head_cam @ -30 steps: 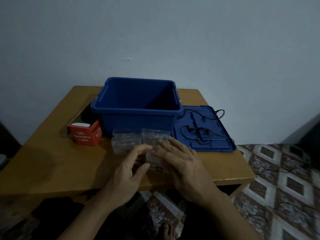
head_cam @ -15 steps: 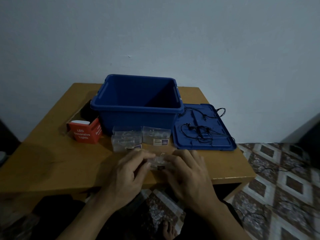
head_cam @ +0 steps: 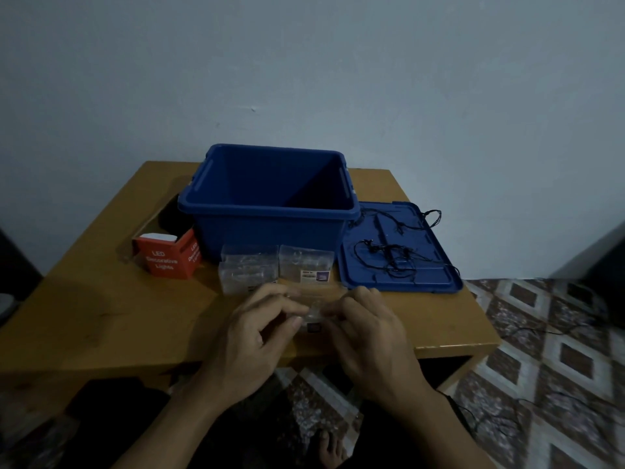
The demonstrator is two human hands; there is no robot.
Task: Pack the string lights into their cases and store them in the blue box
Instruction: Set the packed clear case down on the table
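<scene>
Table [head_cam: 101, 316]: wooden, under both your hands; your wrists cross its near edge.
Blue box [head_cam: 270, 231]: open-topped, straight beyond your hands, nothing visible inside it. Its inside is dark.
Blue lid [head_cam: 426, 242]: lies flat on the table, beyond your right hand and off to its right, just beside the box.
Left hand [head_cam: 250, 340]: fingers curled, thumb and fingertips pinching the left end of the small clear case.
Right hand [head_cam: 372, 336]: fingers curled the same way, gripping the right end of that case. The two hands nearly meet over it.
Red carton [head_cam: 165, 260]: beyond your left hand and further left, top flap open, printed "LED Decorative Lights", touching the box's left corner.
Spare clear cases [head_cam: 247, 270]: a stack just beyond your left fingertips; one more with a label [head_cam: 306, 265] beside it, beyond the gap between your hands. Both sit against the box front.
String lights [head_cam: 389, 255]: dark wire, loosely tangled on the lid, well beyond your right hand; one loop hangs over the lid's far right edge.
Small clear case [head_cam: 313, 318]: between your two hands, low over the table's near edge. Whether it touches the table, you cannot tell; its contents are too blurred to read.
</scene>
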